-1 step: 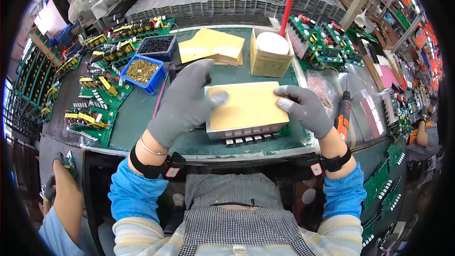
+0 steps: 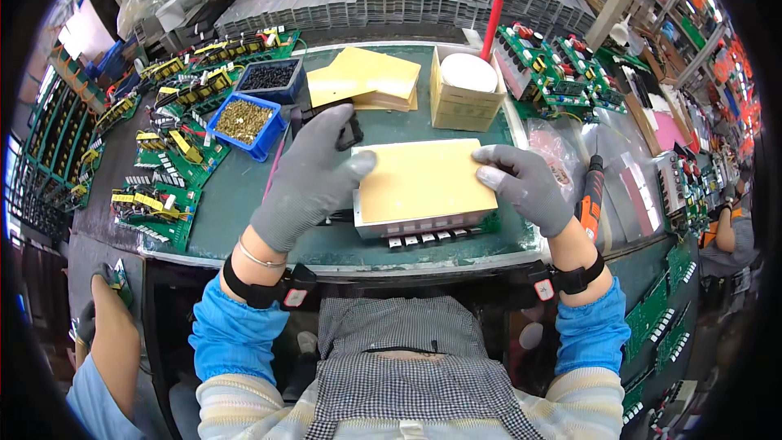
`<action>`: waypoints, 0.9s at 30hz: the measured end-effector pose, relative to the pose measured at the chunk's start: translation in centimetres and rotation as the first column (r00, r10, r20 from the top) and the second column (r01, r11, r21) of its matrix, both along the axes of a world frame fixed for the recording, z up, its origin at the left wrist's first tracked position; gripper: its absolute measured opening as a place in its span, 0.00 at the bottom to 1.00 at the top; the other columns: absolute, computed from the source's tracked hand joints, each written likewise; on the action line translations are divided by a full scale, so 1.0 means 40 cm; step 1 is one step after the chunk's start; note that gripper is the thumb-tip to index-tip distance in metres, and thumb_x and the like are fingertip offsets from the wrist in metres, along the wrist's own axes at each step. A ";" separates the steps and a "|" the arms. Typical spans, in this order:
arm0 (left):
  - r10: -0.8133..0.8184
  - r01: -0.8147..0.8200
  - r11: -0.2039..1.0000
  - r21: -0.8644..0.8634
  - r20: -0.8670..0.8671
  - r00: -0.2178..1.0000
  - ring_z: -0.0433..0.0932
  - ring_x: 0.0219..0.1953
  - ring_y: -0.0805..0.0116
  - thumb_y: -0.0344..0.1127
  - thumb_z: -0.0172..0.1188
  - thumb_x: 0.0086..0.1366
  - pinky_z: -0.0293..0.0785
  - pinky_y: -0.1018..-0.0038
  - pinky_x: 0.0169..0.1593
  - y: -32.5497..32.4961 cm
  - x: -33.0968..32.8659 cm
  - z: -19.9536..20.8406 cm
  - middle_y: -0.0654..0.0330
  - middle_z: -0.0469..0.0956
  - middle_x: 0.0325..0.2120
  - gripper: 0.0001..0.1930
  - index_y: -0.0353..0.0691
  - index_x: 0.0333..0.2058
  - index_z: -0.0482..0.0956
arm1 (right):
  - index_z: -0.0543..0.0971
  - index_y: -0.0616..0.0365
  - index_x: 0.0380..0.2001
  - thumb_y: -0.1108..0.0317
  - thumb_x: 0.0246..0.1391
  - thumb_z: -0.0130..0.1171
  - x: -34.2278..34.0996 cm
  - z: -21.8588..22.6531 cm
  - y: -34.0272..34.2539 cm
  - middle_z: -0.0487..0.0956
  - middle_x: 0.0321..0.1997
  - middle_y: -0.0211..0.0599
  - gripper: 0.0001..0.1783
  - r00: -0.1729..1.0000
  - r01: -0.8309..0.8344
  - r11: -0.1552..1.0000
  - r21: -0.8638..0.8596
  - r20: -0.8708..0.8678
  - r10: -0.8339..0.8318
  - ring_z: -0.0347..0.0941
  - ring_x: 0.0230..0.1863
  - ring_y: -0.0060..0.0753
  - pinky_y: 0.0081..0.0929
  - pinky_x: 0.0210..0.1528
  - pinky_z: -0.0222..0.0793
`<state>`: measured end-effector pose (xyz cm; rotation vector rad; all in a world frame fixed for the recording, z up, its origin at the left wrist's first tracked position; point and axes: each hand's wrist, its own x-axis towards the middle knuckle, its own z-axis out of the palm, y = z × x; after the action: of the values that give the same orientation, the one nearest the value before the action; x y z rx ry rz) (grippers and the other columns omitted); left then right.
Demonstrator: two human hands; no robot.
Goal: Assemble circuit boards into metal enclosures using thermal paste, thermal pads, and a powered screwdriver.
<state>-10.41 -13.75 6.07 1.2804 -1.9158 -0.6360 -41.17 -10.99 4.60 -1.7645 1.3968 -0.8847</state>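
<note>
A yellow sheet (image 2: 419, 181) lies flat on a shallow silver metal case (image 2: 428, 226), whose near side shows a row of slots. My left hand (image 2: 309, 171), in a grey glove, is just left of the case with thumb and fingers apart, holding nothing that I can see. A black object (image 2: 350, 132) shows partly behind its fingers; I cannot make out its kind. My right hand (image 2: 525, 187), also gloved, has its fingertips at the sheet's right edge, thumb and forefinger slightly apart. Below the case, white-topped components (image 2: 428, 239) stick out on a green board.
Blue bins of brass-coloured screws (image 2: 244, 122) and black parts (image 2: 273, 77) stand at left, beside circuit boards (image 2: 155, 212). More yellow sheets (image 2: 366, 80) and a carton (image 2: 464, 114) lie beyond the case. An orange power screwdriver (image 2: 590, 204) rests at right. Co-workers sit on both sides.
My left hand has shifted left, its thumb coming off the yellow sheet. More of the black object behind it now shows. My right hand has barely moved.
</note>
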 end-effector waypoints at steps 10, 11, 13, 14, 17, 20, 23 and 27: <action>-0.029 0.128 0.922 0.366 -0.264 0.964 0.69 0.60 0.62 0.39 0.65 0.62 0.65 0.70 0.62 0.002 0.016 -0.090 0.52 0.70 0.58 0.35 0.33 0.64 0.62 | 0.80 0.66 0.45 0.68 0.57 0.61 -0.015 -0.023 -0.004 0.82 0.40 0.33 0.15 0.979 0.038 0.996 0.083 0.198 -0.054 0.75 0.42 0.21 0.21 0.48 0.70; -0.033 0.148 0.913 0.380 -0.292 0.956 0.68 0.60 0.62 0.39 0.65 0.63 0.66 0.70 0.62 0.003 0.018 -0.092 0.51 0.69 0.58 0.35 0.33 0.64 0.62 | 0.80 0.66 0.45 0.68 0.57 0.61 -0.012 -0.019 -0.005 0.82 0.40 0.33 0.15 0.979 0.035 0.996 0.085 0.197 -0.051 0.75 0.42 0.21 0.21 0.48 0.70; -0.041 0.173 0.903 0.394 -0.323 0.946 0.68 0.60 0.63 0.39 0.65 0.63 0.66 0.69 0.62 0.000 0.023 -0.101 0.51 0.69 0.59 0.35 0.33 0.64 0.62 | 0.80 0.65 0.46 0.68 0.56 0.61 -0.010 -0.008 0.001 0.81 0.43 0.33 0.16 0.984 0.025 0.991 0.131 0.173 -0.048 0.74 0.45 0.21 0.22 0.51 0.69; -0.060 0.167 0.919 0.358 -0.292 0.955 0.68 0.60 0.63 0.39 0.65 0.62 0.67 0.70 0.61 -0.006 0.030 -0.114 0.51 0.69 0.58 0.35 0.34 0.64 0.62 | 0.80 0.65 0.46 0.68 0.56 0.61 -0.007 -0.008 0.002 0.81 0.43 0.33 0.16 0.984 0.025 0.991 0.132 0.172 -0.048 0.74 0.45 0.21 0.22 0.51 0.69; -0.064 0.163 0.928 0.336 -0.288 0.956 0.69 0.61 0.59 0.43 0.64 0.63 0.66 0.68 0.62 -0.002 0.035 -0.117 0.47 0.70 0.59 0.34 0.33 0.63 0.64 | 0.80 0.66 0.46 0.69 0.57 0.61 0.002 -0.008 0.002 0.81 0.40 0.33 0.15 0.982 0.029 0.992 0.126 0.181 -0.052 0.74 0.42 0.21 0.21 0.48 0.70; -0.045 0.159 0.915 0.370 -0.298 0.954 0.68 0.63 0.54 0.47 0.63 0.64 0.63 0.65 0.64 0.001 0.034 -0.108 0.43 0.70 0.59 0.34 0.32 0.62 0.65 | 0.80 0.66 0.46 0.69 0.57 0.61 -0.003 -0.011 -0.004 0.81 0.41 0.33 0.16 0.980 0.018 0.991 0.136 0.195 -0.045 0.74 0.43 0.21 0.22 0.50 0.70; -0.040 0.143 0.903 0.406 -0.252 0.967 0.69 0.63 0.54 0.47 0.63 0.64 0.64 0.65 0.64 -0.004 0.028 -0.098 0.44 0.71 0.59 0.34 0.34 0.62 0.66 | 0.79 0.66 0.46 0.68 0.57 0.61 -0.005 -0.013 0.002 0.81 0.42 0.34 0.16 0.963 0.024 0.986 0.168 0.262 -0.068 0.74 0.44 0.22 0.22 0.51 0.69; -0.025 0.131 0.886 0.444 -0.237 0.971 0.70 0.62 0.55 0.48 0.63 0.64 0.65 0.65 0.63 -0.008 0.027 -0.095 0.45 0.71 0.59 0.34 0.34 0.62 0.66 | 0.79 0.66 0.46 0.68 0.57 0.61 -0.001 -0.021 -0.003 0.81 0.42 0.34 0.16 0.960 0.032 0.986 0.161 0.270 -0.076 0.74 0.45 0.22 0.22 0.52 0.69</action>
<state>-9.32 -14.05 2.29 1.3429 -1.6885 -1.2808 -41.21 -11.12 3.77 -1.4310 1.2977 -0.9816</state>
